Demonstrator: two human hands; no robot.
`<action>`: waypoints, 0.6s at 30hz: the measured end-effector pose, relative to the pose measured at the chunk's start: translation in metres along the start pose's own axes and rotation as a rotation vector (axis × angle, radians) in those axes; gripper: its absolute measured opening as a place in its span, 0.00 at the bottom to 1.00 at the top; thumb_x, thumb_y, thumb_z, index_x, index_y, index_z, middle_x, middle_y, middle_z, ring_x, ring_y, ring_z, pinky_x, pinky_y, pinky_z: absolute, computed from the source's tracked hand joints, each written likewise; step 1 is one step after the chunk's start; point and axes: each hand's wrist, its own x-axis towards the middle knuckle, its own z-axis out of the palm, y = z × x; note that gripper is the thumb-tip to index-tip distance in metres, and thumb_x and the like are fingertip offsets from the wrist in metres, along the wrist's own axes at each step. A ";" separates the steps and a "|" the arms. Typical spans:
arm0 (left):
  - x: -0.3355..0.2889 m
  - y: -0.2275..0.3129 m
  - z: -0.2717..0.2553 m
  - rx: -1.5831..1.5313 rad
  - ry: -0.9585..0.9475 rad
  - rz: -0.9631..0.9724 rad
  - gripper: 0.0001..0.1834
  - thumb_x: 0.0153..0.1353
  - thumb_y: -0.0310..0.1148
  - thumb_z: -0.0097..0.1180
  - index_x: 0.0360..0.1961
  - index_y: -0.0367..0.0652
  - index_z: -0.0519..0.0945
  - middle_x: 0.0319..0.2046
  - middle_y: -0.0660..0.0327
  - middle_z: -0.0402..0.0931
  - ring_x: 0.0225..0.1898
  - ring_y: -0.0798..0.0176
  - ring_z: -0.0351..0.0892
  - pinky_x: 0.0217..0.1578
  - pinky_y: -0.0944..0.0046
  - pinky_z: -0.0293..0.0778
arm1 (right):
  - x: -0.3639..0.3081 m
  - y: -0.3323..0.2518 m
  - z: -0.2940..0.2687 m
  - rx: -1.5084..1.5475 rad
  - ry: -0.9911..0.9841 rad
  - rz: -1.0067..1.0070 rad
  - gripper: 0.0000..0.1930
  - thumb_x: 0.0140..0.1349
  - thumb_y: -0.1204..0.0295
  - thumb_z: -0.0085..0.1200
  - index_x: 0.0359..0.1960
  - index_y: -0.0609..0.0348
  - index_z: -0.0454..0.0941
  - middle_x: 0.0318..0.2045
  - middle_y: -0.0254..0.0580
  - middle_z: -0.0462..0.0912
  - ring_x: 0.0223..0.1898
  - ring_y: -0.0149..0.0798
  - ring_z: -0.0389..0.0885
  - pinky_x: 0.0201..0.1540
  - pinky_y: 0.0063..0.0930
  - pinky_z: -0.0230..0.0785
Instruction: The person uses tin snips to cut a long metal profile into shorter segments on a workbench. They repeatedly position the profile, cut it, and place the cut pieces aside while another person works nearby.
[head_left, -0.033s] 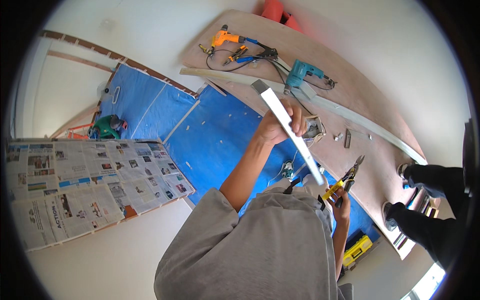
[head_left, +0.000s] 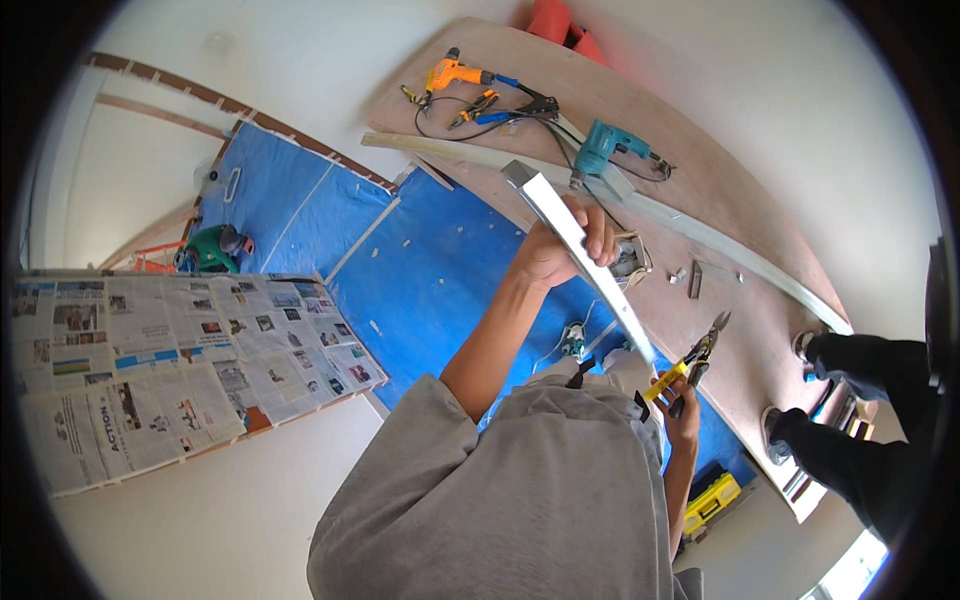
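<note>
My left hand [head_left: 555, 258] is closed around a long, silvery metal channel [head_left: 557, 220], held up at a slant. One squared end points away to the upper left, and the other slopes down toward my right hand [head_left: 683, 420]. That right hand grips a pair of tin snips [head_left: 703, 350] by yellow-and-black handles. The snips' jaws are parted and point up and away, a little right of the channel's lower end. Nothing shows between the jaws. Part of my right palm is hidden behind the handles.
A curved wooden worktop [head_left: 720, 290] bears a teal drill [head_left: 610, 145], an orange drill [head_left: 450, 75], a rivet gun [head_left: 535, 103] and a box [head_left: 632, 258]. Another person's dark-trousered legs [head_left: 850, 365] stand at right. Blue sheeting [head_left: 440, 270] covers the floor; newspaper [head_left: 180, 370] covers a left-hand surface.
The metal channel has turned slightly in my left hand, and its lower end has shifted a little up and right. My right hand keeps its hold on the snips.
</note>
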 end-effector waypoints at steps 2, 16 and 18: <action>0.000 0.004 -0.001 0.069 0.030 0.060 0.13 0.69 0.32 0.62 0.52 0.64 0.84 0.33 0.65 0.80 0.38 0.63 0.77 0.45 0.59 0.69 | -0.009 -0.009 0.014 -0.099 0.003 -0.053 0.32 0.64 0.58 0.55 0.66 0.66 0.67 0.62 0.54 0.74 0.63 0.51 0.76 0.67 0.53 0.67; 0.005 -0.058 -0.002 0.546 0.430 -0.014 0.21 0.63 0.30 0.61 0.57 0.37 0.77 0.47 0.54 0.82 0.50 0.59 0.80 0.54 0.56 0.74 | -0.102 -0.062 0.115 -0.460 -0.095 -0.406 0.49 0.51 0.44 0.68 0.66 0.69 0.66 0.56 0.45 0.75 0.58 0.41 0.72 0.65 0.36 0.60; 0.005 -0.086 0.002 0.685 0.401 -0.092 0.20 0.61 0.29 0.60 0.55 0.38 0.75 0.43 0.58 0.79 0.44 0.63 0.78 0.49 0.61 0.74 | -0.108 -0.061 0.110 -0.522 -0.052 -0.383 0.46 0.49 0.47 0.65 0.64 0.69 0.69 0.58 0.49 0.76 0.62 0.43 0.73 0.67 0.38 0.60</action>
